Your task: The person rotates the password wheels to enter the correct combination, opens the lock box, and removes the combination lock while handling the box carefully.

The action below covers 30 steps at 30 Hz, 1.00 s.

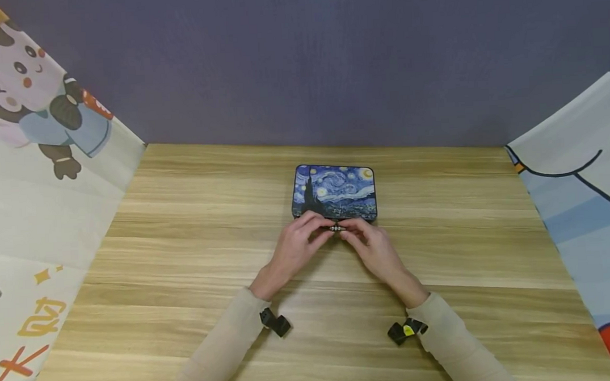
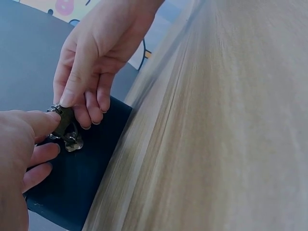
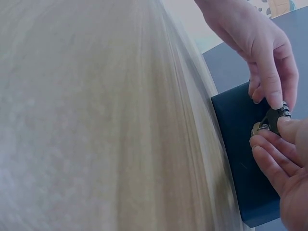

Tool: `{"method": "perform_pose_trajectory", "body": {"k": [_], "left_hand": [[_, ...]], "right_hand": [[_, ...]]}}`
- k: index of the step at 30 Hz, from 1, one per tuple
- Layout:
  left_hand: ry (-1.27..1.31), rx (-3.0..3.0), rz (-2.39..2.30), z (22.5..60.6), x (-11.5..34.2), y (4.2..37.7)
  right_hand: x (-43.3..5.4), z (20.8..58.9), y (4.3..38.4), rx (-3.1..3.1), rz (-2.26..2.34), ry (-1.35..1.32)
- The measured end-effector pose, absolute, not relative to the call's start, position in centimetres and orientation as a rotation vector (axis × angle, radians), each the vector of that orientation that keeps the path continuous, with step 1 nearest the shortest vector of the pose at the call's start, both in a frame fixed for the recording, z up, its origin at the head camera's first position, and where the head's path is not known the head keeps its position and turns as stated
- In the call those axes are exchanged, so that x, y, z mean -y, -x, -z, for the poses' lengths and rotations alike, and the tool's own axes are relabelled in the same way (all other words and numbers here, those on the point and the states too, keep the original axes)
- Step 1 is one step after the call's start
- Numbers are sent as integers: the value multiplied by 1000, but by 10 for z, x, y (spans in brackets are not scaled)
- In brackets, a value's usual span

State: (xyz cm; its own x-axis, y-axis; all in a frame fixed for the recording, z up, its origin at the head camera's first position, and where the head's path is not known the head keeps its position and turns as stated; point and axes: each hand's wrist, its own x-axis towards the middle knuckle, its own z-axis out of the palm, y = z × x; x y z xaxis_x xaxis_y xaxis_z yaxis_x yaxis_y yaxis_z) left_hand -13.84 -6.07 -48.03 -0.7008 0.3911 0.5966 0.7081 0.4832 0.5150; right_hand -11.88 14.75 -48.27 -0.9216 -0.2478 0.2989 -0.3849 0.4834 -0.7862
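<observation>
A box (image 1: pixel 338 188) with a swirling starry-night painting on its lid lies on the table, lid down. Against its dark front side (image 3: pixel 240 159) hangs a small combination padlock (image 2: pixel 63 120) with number dials, its shackle passing by a shiny metal latch (image 2: pixel 73 142). My left hand (image 1: pixel 298 241) pinches one end of the padlock between thumb and fingers. From the other side, my right hand (image 1: pixel 374 249) pinches the opposite end. Fingertips cover part of the padlock body, and the digits are too small to read.
A wood-grain table (image 1: pixel 196 263) spreads out around the box. Behind it rises a dark blue-grey panel (image 1: pixel 320 70). Printed cartoon panels stand at the left (image 1: pixel 60 212) and right (image 1: pixel 582 212) sides. Each wrist carries a small black camera (image 1: pixel 276 322).
</observation>
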Motion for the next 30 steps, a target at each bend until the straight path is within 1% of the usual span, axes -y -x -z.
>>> {"method": "perform_pose_trajectory", "body": {"k": [30], "left_hand": [[920, 2348, 1062, 482, 62, 141]], "right_hand": [[-147, 483, 119, 2597, -1402, -532]]}}
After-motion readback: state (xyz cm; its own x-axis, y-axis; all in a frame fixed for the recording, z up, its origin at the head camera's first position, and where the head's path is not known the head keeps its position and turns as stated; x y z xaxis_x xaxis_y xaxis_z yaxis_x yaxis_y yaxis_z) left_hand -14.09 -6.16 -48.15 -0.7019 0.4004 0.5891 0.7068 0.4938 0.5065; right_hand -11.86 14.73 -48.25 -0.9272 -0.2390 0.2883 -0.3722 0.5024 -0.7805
